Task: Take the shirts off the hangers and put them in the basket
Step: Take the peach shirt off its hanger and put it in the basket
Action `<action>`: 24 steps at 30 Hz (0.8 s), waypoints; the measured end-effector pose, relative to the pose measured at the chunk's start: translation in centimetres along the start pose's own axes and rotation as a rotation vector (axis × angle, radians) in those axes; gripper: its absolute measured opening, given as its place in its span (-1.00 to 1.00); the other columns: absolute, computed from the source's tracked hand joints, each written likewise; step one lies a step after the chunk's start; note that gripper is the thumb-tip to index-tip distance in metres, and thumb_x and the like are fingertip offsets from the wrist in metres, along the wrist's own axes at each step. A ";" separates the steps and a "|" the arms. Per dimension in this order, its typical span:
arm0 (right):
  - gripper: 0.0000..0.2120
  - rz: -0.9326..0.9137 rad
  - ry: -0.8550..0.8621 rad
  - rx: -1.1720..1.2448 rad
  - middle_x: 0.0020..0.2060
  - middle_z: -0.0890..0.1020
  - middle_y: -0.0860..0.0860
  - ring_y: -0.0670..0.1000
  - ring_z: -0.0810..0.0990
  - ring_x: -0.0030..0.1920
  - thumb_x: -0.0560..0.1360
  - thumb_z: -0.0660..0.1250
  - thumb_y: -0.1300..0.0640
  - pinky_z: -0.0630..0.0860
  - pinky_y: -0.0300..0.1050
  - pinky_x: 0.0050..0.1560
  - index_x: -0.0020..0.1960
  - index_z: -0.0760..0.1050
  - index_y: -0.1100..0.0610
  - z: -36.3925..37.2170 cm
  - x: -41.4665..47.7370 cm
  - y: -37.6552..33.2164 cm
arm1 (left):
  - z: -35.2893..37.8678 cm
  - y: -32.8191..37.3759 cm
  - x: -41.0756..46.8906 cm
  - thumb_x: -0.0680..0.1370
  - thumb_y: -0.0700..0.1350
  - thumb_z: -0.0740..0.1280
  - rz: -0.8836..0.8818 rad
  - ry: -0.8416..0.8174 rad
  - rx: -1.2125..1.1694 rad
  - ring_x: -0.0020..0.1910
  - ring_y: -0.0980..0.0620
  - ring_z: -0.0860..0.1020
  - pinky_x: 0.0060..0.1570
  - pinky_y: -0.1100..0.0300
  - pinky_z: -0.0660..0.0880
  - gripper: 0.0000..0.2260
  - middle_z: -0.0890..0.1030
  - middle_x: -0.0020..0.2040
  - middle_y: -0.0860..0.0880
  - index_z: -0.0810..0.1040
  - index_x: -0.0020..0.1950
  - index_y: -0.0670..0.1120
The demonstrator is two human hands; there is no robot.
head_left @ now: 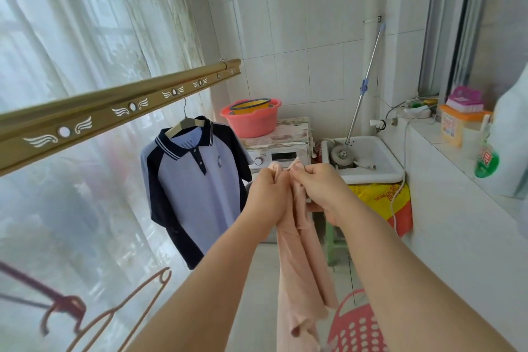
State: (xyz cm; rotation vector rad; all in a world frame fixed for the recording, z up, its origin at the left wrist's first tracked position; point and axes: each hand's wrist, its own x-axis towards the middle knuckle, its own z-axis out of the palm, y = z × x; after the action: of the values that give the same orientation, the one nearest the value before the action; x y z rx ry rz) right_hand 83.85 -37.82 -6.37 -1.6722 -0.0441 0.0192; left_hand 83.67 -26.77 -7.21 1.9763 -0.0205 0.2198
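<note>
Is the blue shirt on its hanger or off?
On. The blue shirt hangs from a hanger hooked on the gold rail.

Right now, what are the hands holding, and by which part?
The left hand and right hand both grip the peach shirt at its bunched top edge, side by side; the rest hangs loose below.

Counts:
- Hands: 2, left hand (268, 194) and right hand (323, 188).
- Shirts: 2. The peach shirt (300, 266) is in the grip, the polo shirt (197, 194) hangs left of it.
- Hangers: 2. The grey hanger (185, 123) is in the polo, the empty hanger (137, 303) is low left of the grip.
- Baskets: 1, the pink basket (354, 328), below the grip.
- Basins: 2, nested, the yellow basin (250, 106) inside the pink basin (251, 123), beyond the grip.
</note>
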 end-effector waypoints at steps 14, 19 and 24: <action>-0.62 -0.045 -0.286 0.029 -0.09 0.72 0.01 0.00 0.69 -0.03 0.29 0.51 -0.15 0.59 -0.13 -0.08 0.00 0.65 0.06 -2.4 -1.1 -0.3 | -1.2 2.4 -1.8 0.65 0.16 0.03 -0.147 -0.222 -0.337 -0.19 -0.10 0.70 -0.26 0.05 0.62 -0.52 0.70 -0.10 -0.12 0.64 0.04 -0.11; -0.75 -0.070 -0.201 -0.134 -0.16 0.66 0.06 0.04 0.62 -0.11 0.40 0.34 0.40 0.57 -0.08 -0.05 -0.04 0.60 0.11 -2.8 -0.7 0.0 | -1.5 1.9 -1.7 0.63 0.02 0.19 -0.059 -0.221 -0.184 -0.18 0.04 0.64 -0.10 0.04 0.64 -0.70 0.69 -0.08 -0.03 0.67 0.06 -0.08; -0.62 0.033 -0.303 -0.067 -0.06 0.56 0.33 0.11 0.39 -0.13 0.22 0.15 0.40 0.35 -0.07 -0.23 -0.04 0.58 0.28 -3.5 -0.3 -0.2 | -1.8 -0.3 -1.0 0.42 -0.08 0.50 0.267 0.046 0.112 0.06 0.19 0.49 0.13 0.13 0.48 -0.65 0.56 0.11 0.12 0.54 0.17 0.08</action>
State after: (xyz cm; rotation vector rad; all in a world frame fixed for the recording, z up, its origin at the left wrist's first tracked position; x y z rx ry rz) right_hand 83.71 -41.35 -5.86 -1.7250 -0.2485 0.2989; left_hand 82.42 -25.04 -6.95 2.0766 -0.2483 0.4477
